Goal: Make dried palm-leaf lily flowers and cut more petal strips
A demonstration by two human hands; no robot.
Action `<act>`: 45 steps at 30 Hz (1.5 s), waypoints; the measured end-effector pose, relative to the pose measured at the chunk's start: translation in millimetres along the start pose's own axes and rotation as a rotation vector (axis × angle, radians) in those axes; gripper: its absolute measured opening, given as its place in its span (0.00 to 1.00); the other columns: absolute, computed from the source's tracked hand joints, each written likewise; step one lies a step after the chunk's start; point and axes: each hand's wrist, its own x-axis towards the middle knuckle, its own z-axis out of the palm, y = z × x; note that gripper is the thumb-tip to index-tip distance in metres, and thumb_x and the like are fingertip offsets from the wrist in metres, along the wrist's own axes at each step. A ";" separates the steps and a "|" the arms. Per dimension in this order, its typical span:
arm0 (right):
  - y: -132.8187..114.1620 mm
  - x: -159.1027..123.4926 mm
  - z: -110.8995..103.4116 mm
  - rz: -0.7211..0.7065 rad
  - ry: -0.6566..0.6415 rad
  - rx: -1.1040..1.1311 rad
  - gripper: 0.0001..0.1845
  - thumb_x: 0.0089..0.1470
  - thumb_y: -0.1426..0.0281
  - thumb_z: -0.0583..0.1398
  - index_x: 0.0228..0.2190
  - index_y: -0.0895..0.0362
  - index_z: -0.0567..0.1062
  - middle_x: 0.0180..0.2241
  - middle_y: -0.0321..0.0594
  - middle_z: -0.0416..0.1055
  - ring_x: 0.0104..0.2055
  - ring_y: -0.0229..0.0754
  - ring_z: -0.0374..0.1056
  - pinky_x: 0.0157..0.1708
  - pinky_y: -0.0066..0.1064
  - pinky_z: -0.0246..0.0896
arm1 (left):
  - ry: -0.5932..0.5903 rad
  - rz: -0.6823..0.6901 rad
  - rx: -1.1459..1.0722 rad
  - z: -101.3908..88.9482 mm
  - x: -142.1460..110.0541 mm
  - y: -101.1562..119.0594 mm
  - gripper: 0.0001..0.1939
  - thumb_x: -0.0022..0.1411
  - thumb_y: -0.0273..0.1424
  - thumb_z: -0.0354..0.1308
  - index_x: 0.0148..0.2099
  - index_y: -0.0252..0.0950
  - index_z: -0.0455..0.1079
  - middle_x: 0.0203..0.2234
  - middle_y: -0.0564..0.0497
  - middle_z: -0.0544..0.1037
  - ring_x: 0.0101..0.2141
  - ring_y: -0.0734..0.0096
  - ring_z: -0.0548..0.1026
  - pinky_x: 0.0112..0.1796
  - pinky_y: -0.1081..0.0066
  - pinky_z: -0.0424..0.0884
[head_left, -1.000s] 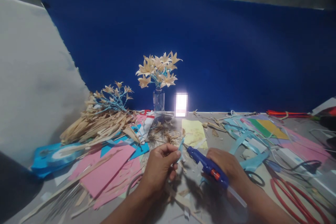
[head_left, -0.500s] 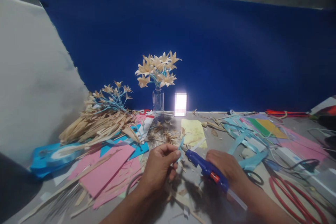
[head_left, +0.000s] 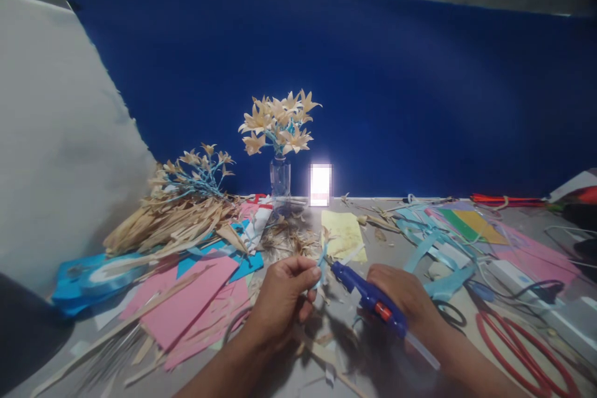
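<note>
Between the thumb and fingers of my left hand (head_left: 286, 295) is a small flower stem (head_left: 323, 260) wrapped in light blue, with a pale dried bud at its top. My right hand (head_left: 401, 295) is closed around a blue glue gun (head_left: 370, 298), a clear glue stick protruding from its rear. The gun's nozzle points up and left, close beside the stem; whether they touch I cannot tell. Behind my hands, a glass bottle (head_left: 280, 183) holds a bunch of cream dried-husk flowers (head_left: 280, 121) on blue stems.
On the left lie dried husks (head_left: 172, 224), smaller blue-stemmed flowers (head_left: 200, 171), pink paper sheets (head_left: 191, 298) and a blue tape roll (head_left: 109, 273). Yellow paper (head_left: 345, 233) lies ahead. To the right are blue ribbon (head_left: 426, 249), a white power strip (head_left: 517, 280) and red-handled scissors (head_left: 522, 348).
Almost nothing differs. Both hands keep their hold, and the glue gun has shifted very slightly beside the stem.
</note>
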 end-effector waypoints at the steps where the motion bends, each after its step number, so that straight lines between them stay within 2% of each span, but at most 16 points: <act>1: -0.5 0.2 -0.5 -0.002 -0.003 0.008 0.15 0.63 0.63 0.55 0.25 0.54 0.65 0.22 0.36 0.66 0.23 0.40 0.62 0.25 0.32 0.47 | -0.013 -0.007 -0.007 0.0 -0.1 0.3 0.18 0.40 0.37 0.73 0.29 0.33 0.71 0.13 0.58 0.67 0.12 0.83 0.61 0.11 0.82 0.53; 6: -0.8 -1.5 -1.6 0.034 -0.052 -0.003 0.13 0.62 0.65 0.54 0.25 0.54 0.66 0.22 0.36 0.66 0.24 0.40 0.62 0.25 0.32 0.47 | -0.063 -0.040 -0.018 -0.1 -0.2 1.5 0.18 0.41 0.37 0.74 0.28 0.32 0.71 0.13 0.57 0.67 0.12 0.85 0.59 0.12 0.83 0.52; 11: -0.1 -1.0 -2.8 0.021 -0.055 0.047 0.16 0.63 0.62 0.54 0.24 0.54 0.65 0.21 0.35 0.65 0.22 0.38 0.61 0.23 0.30 0.45 | -0.042 -0.046 -0.034 0.6 -1.5 2.0 0.20 0.38 0.38 0.75 0.28 0.32 0.71 0.14 0.58 0.67 0.13 0.84 0.61 0.12 0.83 0.52; 17: -6.4 1.5 -8.0 0.067 -0.070 0.120 0.19 0.64 0.59 0.52 0.23 0.54 0.64 0.22 0.37 0.66 0.23 0.39 0.61 0.22 0.30 0.47 | -0.070 -0.050 0.000 -0.2 -1.7 0.6 0.19 0.41 0.39 0.74 0.28 0.32 0.71 0.13 0.57 0.67 0.12 0.85 0.59 0.12 0.83 0.50; 21: -9.3 2.2 -11.8 0.097 -0.089 0.116 0.17 0.62 0.60 0.54 0.23 0.53 0.65 0.23 0.38 0.68 0.24 0.40 0.62 0.23 0.30 0.47 | -0.064 -0.053 -0.020 0.0 -2.0 1.6 0.20 0.38 0.38 0.75 0.27 0.32 0.71 0.13 0.57 0.66 0.14 0.84 0.60 0.12 0.83 0.50; 25: -8.7 1.7 -11.9 0.110 -0.136 0.123 0.16 0.62 0.61 0.56 0.24 0.54 0.66 0.23 0.38 0.68 0.24 0.40 0.62 0.23 0.30 0.48 | -0.077 -0.060 -0.008 -0.7 -1.5 1.6 0.19 0.40 0.39 0.74 0.27 0.32 0.71 0.13 0.57 0.66 0.13 0.85 0.59 0.12 0.84 0.50; 34: -4.5 -6.1 -7.9 0.102 -0.135 0.029 0.14 0.61 0.62 0.55 0.25 0.54 0.67 0.21 0.35 0.65 0.23 0.39 0.60 0.24 0.30 0.44 | -0.072 -0.063 -0.031 -0.1 -2.4 2.9 0.20 0.38 0.38 0.75 0.27 0.32 0.71 0.13 0.58 0.66 0.13 0.85 0.59 0.12 0.84 0.49; 37: -6.8 -4.5 -9.1 0.094 -0.111 0.016 0.15 0.61 0.61 0.55 0.24 0.54 0.66 0.21 0.35 0.64 0.22 0.39 0.60 0.23 0.31 0.43 | -0.075 -0.071 -0.029 0.3 -3.1 3.3 0.20 0.38 0.38 0.75 0.27 0.32 0.70 0.13 0.58 0.65 0.14 0.84 0.59 0.12 0.84 0.49; 41: -8.5 -2.4 -12.0 0.069 -0.011 0.056 0.15 0.62 0.64 0.54 0.25 0.54 0.65 0.22 0.36 0.66 0.22 0.38 0.60 0.23 0.31 0.44 | -0.084 -0.083 -0.040 -0.1 -2.3 2.7 0.21 0.37 0.38 0.75 0.27 0.32 0.69 0.13 0.58 0.66 0.13 0.85 0.59 0.12 0.84 0.49; 45: 2.6 -8.9 -16.3 0.045 0.016 0.018 0.11 0.61 0.65 0.55 0.27 0.54 0.66 0.24 0.37 0.66 0.25 0.40 0.62 0.26 0.31 0.48 | -0.072 -0.087 -0.061 -1.5 -0.1 2.2 0.22 0.36 0.38 0.75 0.27 0.33 0.69 0.14 0.58 0.66 0.13 0.85 0.59 0.12 0.84 0.50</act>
